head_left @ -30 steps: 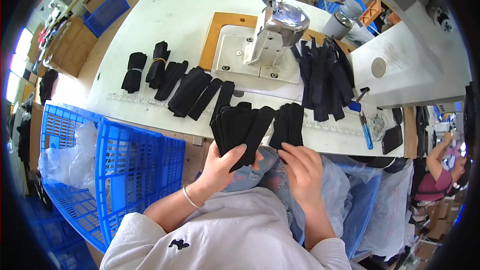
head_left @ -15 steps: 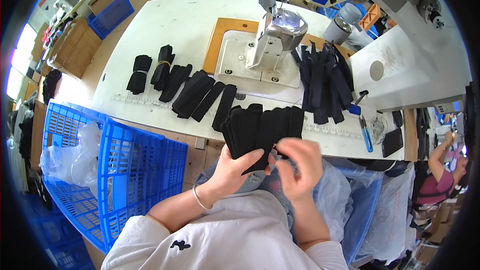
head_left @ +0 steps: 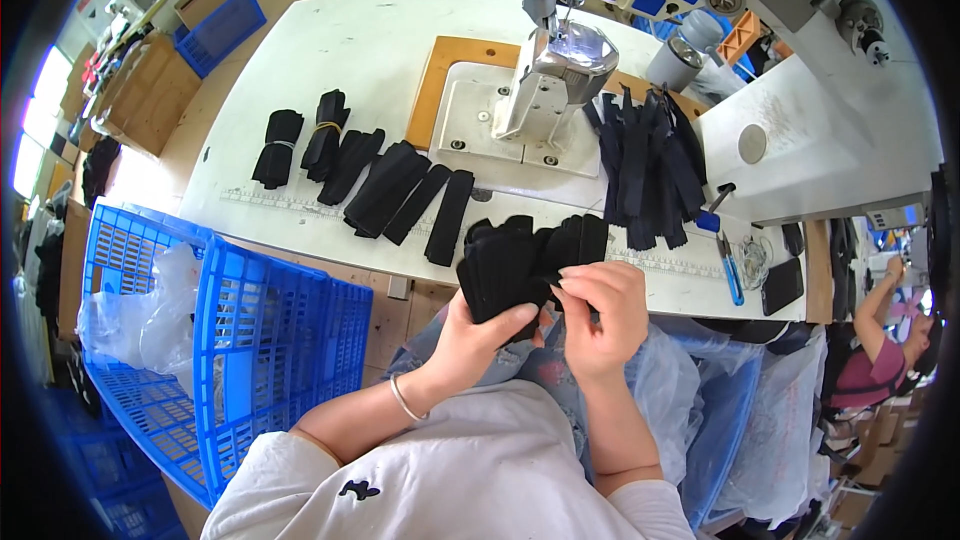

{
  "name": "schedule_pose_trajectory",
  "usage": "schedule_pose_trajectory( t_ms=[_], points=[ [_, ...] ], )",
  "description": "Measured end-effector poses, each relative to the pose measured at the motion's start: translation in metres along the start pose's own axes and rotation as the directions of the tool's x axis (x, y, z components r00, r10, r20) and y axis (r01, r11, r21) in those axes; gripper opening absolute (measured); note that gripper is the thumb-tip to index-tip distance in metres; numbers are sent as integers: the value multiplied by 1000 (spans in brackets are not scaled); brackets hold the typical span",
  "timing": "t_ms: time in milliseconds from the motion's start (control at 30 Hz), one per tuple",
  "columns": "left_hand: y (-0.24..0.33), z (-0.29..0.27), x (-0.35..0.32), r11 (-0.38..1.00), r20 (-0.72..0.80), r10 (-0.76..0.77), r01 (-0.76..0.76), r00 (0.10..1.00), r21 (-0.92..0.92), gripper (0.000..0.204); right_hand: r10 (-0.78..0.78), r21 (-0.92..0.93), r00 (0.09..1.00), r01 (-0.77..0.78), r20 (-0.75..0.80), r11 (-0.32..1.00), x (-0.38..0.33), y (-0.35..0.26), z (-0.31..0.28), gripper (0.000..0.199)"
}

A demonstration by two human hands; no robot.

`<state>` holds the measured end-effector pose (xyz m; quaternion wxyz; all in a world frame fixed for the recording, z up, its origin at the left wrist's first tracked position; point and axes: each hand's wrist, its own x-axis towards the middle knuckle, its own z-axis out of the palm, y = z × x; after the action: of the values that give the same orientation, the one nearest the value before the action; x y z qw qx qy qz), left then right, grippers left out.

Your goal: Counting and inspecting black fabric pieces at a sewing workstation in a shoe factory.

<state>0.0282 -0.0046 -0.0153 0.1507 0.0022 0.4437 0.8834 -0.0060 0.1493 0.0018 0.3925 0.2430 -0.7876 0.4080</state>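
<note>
Stack of blk strips [head_left: 498,265] was held up at the tbl's near edge, above the lap. L hand [head_left: 468,342] grasped its lower end, thumb across the front, fingers behind. R hand [head_left: 610,318] was nearly closed: thumb + index tips pinched the stack's R edge, other fingers loosely curled. Another blk bunch [head_left: 588,238] sat just behind the R fingertips; couldn't tell if it touched the stack.

On the white tbl [head_left: 370,50], to the L: 4 flat blk piles [head_left: 386,190], then 2 blk rolls [head_left: 277,158], 1 band round each. Sewing machine [head_left: 558,70] stood behind; dark strips [head_left: 645,175] lay heaped at its R, near a blue-handled tool [head_left: 732,275].

Containers: big blue crate [head_left: 210,340] on the L, slatted, w/ a crumpled clear bag [head_left: 165,310] inside. R, below tbl: blue bin [head_left: 722,435] draped w/ clear plastic [head_left: 770,445], contents hard to make out. Grey canister [head_left: 675,62] stood behind the heap, near an orange bin [head_left: 740,37]. Far L: carton [head_left: 150,95] beside a 2nd blue crate [head_left: 222,32], insides hidden.
</note>
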Motion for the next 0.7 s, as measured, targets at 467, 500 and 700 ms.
schedule_pose_trajectory(
  t_ms=[467,500,700],
  points=[
    [-5,2,8,985,-107,-39,20,994,-172,27,700,567,580,-768,417,299,5,52,-12,12],
    [-5,3,8,985,-111,-38,19,993,-174,27,704,603,567,-759,428,245,3,53,-11,13],
    [2,0,6,972,-84,-52,32,995,-232,27,631,700,604,-702,487,131,3,51,-6,11]
  ],
)
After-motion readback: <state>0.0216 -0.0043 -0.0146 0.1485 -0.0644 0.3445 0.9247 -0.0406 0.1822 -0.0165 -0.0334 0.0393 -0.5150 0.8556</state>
